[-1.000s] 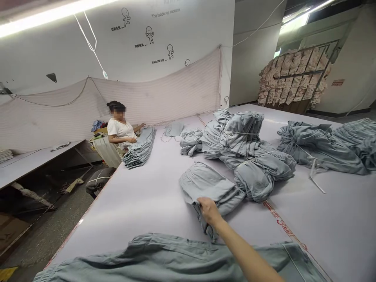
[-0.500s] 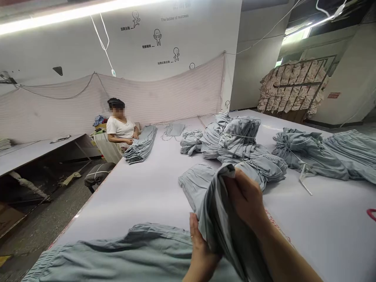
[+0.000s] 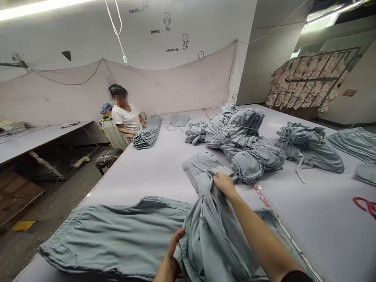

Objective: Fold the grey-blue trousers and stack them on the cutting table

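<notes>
A pair of grey-green trousers hangs bunched between my hands above the near side of the table. My right hand pinches its upper end, with the arm stretched forward. Lower down, my left hand grips the gathered edge on the left, thumb in front and the other fingers hidden behind the cloth. Beneath and to the left, more grey-green trousers lie flat, their elastic waistband at the left end. Just beyond my right hand is a folded stack of the same cloth.
Tied grey bundles are heaped mid-table, with another bundle to their right. Red-handled scissors lie at the right. A co-worker sits at the left edge beside a garment pile. A loaded rack stands behind.
The held trousers have come down and opened out. My right hand has moved slightly left, and my left hand has shifted left and lower. The camera view has tilted down and turned left.
</notes>
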Motion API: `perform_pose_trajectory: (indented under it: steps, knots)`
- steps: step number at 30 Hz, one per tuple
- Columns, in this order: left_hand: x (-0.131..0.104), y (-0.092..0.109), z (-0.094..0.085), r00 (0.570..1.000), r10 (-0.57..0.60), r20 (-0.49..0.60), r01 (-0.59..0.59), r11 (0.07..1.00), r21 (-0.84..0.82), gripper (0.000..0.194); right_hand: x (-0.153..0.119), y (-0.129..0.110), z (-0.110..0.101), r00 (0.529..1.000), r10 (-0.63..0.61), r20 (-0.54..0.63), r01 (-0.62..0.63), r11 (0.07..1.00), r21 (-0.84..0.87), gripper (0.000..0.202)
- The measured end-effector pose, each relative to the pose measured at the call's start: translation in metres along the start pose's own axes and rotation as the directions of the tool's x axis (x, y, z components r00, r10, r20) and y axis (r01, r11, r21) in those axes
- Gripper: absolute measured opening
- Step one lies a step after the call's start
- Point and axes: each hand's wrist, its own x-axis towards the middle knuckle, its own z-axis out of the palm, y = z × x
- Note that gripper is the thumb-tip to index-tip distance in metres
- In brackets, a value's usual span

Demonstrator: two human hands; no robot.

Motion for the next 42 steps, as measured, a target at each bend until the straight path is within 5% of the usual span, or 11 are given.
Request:
perform_pose_trajectory:
  steps: [5, 10, 14, 20, 24, 28, 35, 38, 42]
  knots:
    - [-0.016, -0.003, -0.024, 0.995, 0.022, 0.092, -0.005, 0.983, -0.183, 0.084, -0.028, 0.016, 0.074, 0.994, 0.072, 0.081, -0.064, 0.993, -0.1, 0.035]
    - [-0.016, -0.015, -0.041, 0.996, 0.072, 0.051, -0.057, 0.968, -0.246, 0.08, -0.091, 0.042, 0.098, 0.997, -0.001, 0.081, 0.013, 0.989, -0.151, 0.031]
    - [-0.009, -0.023, -0.043, 0.998, -0.054, -0.027, 0.045, 0.963, -0.264, 0.079, -0.144, 0.08, 0.112, 0.989, 0.123, 0.079, -0.103, 0.97, -0.219, 0.04]
    - [-0.001, -0.015, -0.031, 0.989, -0.134, -0.069, 0.123, 0.982, -0.141, 0.064, -0.189, 0.104, 0.145, 0.923, 0.327, 0.203, -0.352, 0.93, 0.105, 0.049]
    - [0.0, -0.007, -0.023, 0.996, -0.087, -0.028, 0.086, 0.996, -0.031, 0.059, -0.192, 0.088, 0.159, 0.911, 0.408, 0.057, -0.409, 0.881, 0.239, 0.041]
    - [-0.013, 0.022, -0.023, 0.998, 0.016, -0.055, -0.015, 1.0, 0.022, 0.053, -0.192, 0.079, 0.137, 0.892, 0.439, -0.107, -0.364, 0.838, 0.407, 0.037]
    - [-0.083, 0.144, -0.06, 0.991, 0.125, -0.055, -0.119, 0.988, 0.101, 0.024, -0.188, 0.061, 0.012, 0.684, 0.425, -0.592, -0.236, 0.898, 0.371, 0.044]
    - [-0.125, 0.195, -0.098, 0.974, 0.194, -0.115, -0.183, 0.978, 0.096, 0.009, -0.181, 0.043, -0.017, 0.753, 0.34, -0.564, -0.182, 0.931, 0.318, 0.043]
    - [-0.177, 0.229, -0.154, 0.909, 0.283, -0.305, -0.264, 0.959, 0.104, 0.005, -0.169, 0.018, -0.001, 0.866, 0.244, -0.437, -0.121, 0.949, 0.291, 0.039]
